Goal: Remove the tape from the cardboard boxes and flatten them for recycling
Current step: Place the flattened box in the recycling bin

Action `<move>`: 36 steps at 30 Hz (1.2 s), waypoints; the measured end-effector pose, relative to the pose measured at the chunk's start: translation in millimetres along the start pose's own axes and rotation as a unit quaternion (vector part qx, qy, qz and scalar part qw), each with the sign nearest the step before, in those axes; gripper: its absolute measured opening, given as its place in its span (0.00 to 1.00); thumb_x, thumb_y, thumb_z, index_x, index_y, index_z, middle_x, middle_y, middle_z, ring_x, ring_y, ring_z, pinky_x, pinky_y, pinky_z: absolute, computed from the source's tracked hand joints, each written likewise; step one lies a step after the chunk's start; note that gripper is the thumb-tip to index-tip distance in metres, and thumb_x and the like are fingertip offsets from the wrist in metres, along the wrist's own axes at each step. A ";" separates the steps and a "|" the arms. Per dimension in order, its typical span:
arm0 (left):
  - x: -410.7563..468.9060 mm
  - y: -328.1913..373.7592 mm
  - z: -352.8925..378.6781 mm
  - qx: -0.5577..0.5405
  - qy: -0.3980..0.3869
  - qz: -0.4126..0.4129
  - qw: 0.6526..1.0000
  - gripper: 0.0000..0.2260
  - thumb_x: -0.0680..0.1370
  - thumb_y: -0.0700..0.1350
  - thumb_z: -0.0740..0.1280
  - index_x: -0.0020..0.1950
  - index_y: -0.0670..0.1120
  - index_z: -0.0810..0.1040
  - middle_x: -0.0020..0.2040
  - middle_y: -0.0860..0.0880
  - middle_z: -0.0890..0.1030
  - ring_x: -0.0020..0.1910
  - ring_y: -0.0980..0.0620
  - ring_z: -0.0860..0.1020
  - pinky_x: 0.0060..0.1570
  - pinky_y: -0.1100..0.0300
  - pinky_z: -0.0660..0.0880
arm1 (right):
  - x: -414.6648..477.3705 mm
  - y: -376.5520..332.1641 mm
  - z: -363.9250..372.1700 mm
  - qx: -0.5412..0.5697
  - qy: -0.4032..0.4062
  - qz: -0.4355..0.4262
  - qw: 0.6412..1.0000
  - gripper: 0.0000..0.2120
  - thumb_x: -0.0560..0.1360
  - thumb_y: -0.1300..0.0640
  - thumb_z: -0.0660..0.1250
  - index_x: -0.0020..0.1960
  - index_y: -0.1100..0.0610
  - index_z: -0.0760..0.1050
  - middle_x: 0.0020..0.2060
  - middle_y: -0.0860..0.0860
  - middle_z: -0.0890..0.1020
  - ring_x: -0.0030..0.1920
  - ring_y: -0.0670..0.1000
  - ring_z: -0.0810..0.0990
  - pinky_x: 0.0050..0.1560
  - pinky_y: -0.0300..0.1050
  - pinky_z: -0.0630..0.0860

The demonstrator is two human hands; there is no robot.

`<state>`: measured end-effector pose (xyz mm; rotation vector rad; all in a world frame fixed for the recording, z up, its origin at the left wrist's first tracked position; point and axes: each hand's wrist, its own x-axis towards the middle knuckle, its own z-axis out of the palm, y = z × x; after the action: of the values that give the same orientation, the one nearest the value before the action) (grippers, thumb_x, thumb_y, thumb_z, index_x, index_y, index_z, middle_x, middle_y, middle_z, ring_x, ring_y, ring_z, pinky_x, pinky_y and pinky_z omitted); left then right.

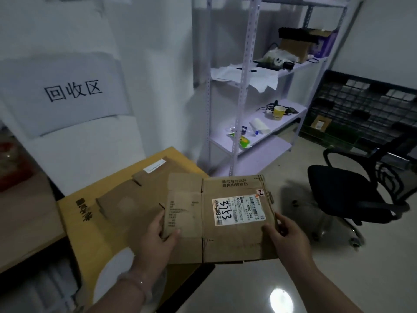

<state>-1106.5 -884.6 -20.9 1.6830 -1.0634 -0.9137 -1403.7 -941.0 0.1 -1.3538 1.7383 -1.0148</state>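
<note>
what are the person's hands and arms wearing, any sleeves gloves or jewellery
Both arms are bare, with no sleeves or gloves in view. The left hand has a thin pale bracelet round its wrist. The right hand and its wrist show nothing worn.

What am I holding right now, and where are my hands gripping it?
A flattened cardboard box, held by both hands: the left hand grips its left edge, the right hand its right edge.

A flattened cardboard box [225, 242], white shipping label [238, 210] facing up, overlaps a second flattened box [126, 199] lying on a yellow carton [90, 240].
</note>
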 end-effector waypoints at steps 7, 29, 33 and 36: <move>14.8 -21.1 -27.4 -0.005 0.094 -0.058 0.994 0.28 0.75 0.51 0.70 0.73 0.59 0.63 0.61 0.60 0.76 0.60 0.59 0.74 0.55 0.61 0.73 | 59.8 -16.5 68.2 -0.008 -0.101 -0.043 0.994 0.16 0.73 0.53 0.71 0.58 0.40 0.77 0.42 0.36 0.79 0.42 0.37 0.77 0.36 0.34 0.69; 112.4 -74.7 -57.8 0.068 0.224 -0.241 0.942 0.35 0.72 0.56 0.71 0.75 0.59 0.56 0.65 0.57 0.74 0.63 0.52 0.74 0.61 0.50 0.74 | 211.8 -74.2 270.3 -0.160 -0.318 -0.125 0.926 0.21 0.73 0.50 0.71 0.65 0.47 0.74 0.52 0.46 0.81 0.46 0.43 0.74 0.41 0.36 0.68; 118.7 -75.4 -51.3 0.093 0.228 -0.278 0.928 0.36 0.72 0.56 0.71 0.75 0.56 0.57 0.67 0.52 0.73 0.65 0.49 0.72 0.64 0.48 0.72 | 226.6 -66.6 285.8 -0.216 -0.371 -0.178 0.886 0.19 0.73 0.54 0.71 0.63 0.49 0.76 0.42 0.38 0.77 0.40 0.36 0.72 0.38 0.31 0.67; 122.5 -71.6 -45.8 0.144 0.228 -0.327 0.906 0.37 0.72 0.57 0.69 0.76 0.55 0.53 0.66 0.49 0.71 0.64 0.47 0.73 0.60 0.51 0.74 | 232.6 -60.0 288.6 -0.284 -0.399 -0.198 0.849 0.20 0.73 0.51 0.69 0.64 0.45 0.74 0.49 0.41 0.80 0.44 0.40 0.76 0.44 0.37 0.73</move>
<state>-1004.2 -969.6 -88.2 2.4248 -0.3109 -0.7126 -1172.6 -1223.0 -89.5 -2.1672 1.1409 -0.0082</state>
